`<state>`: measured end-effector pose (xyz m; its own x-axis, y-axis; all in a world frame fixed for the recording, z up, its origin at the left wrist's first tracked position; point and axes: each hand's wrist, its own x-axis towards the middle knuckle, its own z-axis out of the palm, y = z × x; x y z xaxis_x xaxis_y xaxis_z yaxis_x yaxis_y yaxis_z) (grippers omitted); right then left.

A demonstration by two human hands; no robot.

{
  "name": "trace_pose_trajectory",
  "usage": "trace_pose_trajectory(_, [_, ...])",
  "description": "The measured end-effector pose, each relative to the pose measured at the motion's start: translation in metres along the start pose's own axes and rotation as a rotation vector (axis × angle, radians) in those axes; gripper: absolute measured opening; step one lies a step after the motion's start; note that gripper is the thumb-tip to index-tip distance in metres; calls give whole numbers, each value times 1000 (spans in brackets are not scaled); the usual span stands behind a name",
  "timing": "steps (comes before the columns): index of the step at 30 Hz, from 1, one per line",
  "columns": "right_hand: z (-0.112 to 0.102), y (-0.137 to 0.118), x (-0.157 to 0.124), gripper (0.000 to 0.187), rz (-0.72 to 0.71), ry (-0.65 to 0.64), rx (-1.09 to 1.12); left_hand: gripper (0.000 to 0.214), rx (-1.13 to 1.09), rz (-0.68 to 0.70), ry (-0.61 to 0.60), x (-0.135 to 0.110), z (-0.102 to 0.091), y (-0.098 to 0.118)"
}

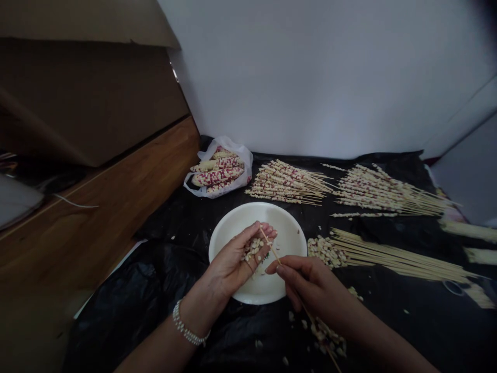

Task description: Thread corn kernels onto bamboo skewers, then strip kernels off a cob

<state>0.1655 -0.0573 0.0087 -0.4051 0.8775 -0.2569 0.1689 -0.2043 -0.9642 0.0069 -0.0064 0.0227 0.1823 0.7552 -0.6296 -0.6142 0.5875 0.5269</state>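
Note:
My left hand [236, 259] is cupped palm up over a white basin [225, 225] and holds a small heap of pale corn kernels [254, 247]. Between the thumb and fingers of my right hand [306, 280] is a thin wooden skewer [275, 254]. Its tip slants up over my left palm and reaches the left fingertips. Whether a kernel sits on the tip is too small to tell. The skewer's other end runs down under my right hand. A few loose bits lie inside the basin.
Corn cobs [219, 176] lie in a white plastic bag. Two piles of kernel-covered skewers, one left [285, 181] and one right [373, 191], lie behind the basin. Bare skewers [399, 254] and a kernel heap [326, 252] are on the right. Black plastic sheeting [155, 290] covers the floor.

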Motion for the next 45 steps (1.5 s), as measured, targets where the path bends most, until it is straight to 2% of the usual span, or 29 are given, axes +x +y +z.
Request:
trace_pose_trajectory(5, [-1, 0, 1, 40, -14, 24, -6, 10, 31, 52, -116, -2, -6, -15])
trace_pose_trajectory(8, [-3, 2, 2, 42, -21, 24, -17, 11, 77, 18, -165, -2, -7, -23])
trace_pose_trajectory(11, [-5, 2, 3, 42, -47, 29, -3, 14, 48, -12, -132, -1, -5, -21])
trace_pose_trajectory(16, [-9, 1, 3, 35, -39, 67, 46, 24, -55, -105, -97, 2, -4, -5])
trace_pose_trajectory(19, [-9, 2, 2, 36, -33, 62, 48, 36, -28, -63, -99, 3, -7, -2])
trace_pose_trajectory(24, [-7, 4, 2, 40, -28, 34, 51, 26, 21, 10, -133, 5, -11, -5])
trace_pose_trajectory(27, [-6, 3, 2, 37, -8, 27, 65, 23, 8, 46, -91, 7, -11, -4])
trace_pose_trajectory(31, [-3, 2, 1, 36, 2, 15, 71, 19, -16, 31, -32, 9, -11, 0])
trace_pose_trajectory(36, [-1, 5, 2, 36, 15, 6, 98, 14, -161, -26, -70, 12, -13, 2])
trace_pose_trajectory(41, [-2, 5, 3, 35, 21, 4, 115, 20, -163, 38, -17, 14, -14, 4])
trace_pose_trajectory(45, [-1, 5, 2, 35, 5, 5, 106, 32, -83, 84, -47, 13, -19, 6])
